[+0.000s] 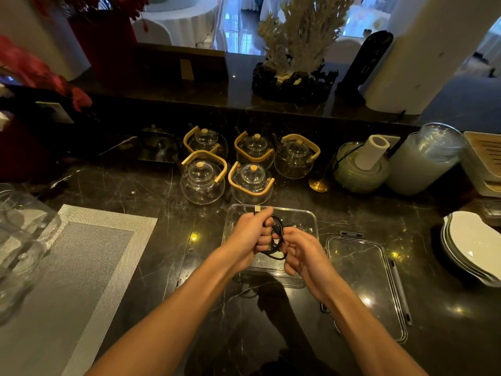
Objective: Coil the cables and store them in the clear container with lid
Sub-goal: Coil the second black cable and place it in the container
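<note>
A black cable [279, 241] is wound into loops between both my hands, just above the open clear container [306, 217] on the dark marble counter. My left hand [250, 236] is closed around the coil's left side. My right hand [301, 253] pinches the loops from the right with curled fingers. A white tag [259, 208] sticks up above my left hand. The container's clear lid [363, 280] lies flat on the counter to the right, its clasps open. My hands hide most of the container's inside.
Several glass teapots with wooden handles [227, 164] stand behind the container. A woven grey placemat [81, 261] lies at the left, beside glassware [19, 240]. Stacked white plates [471, 245] sit at the right edge, with jars [423, 161] and a paper roll [372, 153] at the back right.
</note>
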Available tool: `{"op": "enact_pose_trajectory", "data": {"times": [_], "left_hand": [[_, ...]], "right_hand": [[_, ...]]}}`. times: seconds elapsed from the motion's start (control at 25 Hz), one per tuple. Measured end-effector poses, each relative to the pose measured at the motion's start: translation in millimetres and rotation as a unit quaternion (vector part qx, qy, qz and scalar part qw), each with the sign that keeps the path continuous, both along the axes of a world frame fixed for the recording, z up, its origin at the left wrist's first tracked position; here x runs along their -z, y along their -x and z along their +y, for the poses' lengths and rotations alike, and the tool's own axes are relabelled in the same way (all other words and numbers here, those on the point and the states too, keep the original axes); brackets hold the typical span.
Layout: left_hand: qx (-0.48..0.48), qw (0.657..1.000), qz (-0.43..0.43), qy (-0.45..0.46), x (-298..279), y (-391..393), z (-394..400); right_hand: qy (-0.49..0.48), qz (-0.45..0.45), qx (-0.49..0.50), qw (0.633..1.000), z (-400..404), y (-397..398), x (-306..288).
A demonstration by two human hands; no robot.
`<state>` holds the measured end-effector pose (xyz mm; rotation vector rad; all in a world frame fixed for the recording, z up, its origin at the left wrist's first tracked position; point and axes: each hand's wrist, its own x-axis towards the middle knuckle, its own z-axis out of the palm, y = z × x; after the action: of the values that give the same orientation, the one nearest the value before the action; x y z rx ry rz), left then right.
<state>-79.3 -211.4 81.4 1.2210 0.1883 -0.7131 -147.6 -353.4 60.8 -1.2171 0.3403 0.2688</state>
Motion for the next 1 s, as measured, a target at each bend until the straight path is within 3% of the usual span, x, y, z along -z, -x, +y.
{"op": "enact_pose_trajectory", "data": {"times": [0.08, 0.24, 0.4, 0.56, 0.64, 0.8, 0.88, 1.0], "left_hand": [[-0.013, 1.000, 0.016, 0.003, 2, 1, 0], [-0.008, 1.000, 0.014, -0.015, 8, 4, -1], [0.020, 0.999, 0.006, -0.050, 11, 9, -6], [-0.008, 0.999, 0.038, -0.018, 10, 8, -3], [-0.008, 0.999, 0.036, -0.015, 11, 5, -2], [-0.013, 0.997, 0.071, 0.042, 11, 1, 1], [-0.008, 0.996, 0.060, 0.065, 9, 1, 1], [0.022, 0.999, -0.015, 0.020, 8, 5, -2]], "right_hand": [[0.025, -0.016, -0.011, 1.000, 1, 0, -2], [0.163, -0.043, -0.002, 0.986, 12, -5, -2], [0.327, -0.093, 0.086, 0.937, 24, -6, 0], [0.365, -0.182, 0.104, 0.907, 25, -5, -2], [0.326, -0.167, 0.132, 0.921, 24, -7, -8], [0.129, -0.107, 0.179, 0.970, 17, -4, -21], [0.021, -0.036, 0.212, 0.976, 14, -4, -21], [-0.084, 0.085, 0.219, 0.968, 8, -9, -15]]}}
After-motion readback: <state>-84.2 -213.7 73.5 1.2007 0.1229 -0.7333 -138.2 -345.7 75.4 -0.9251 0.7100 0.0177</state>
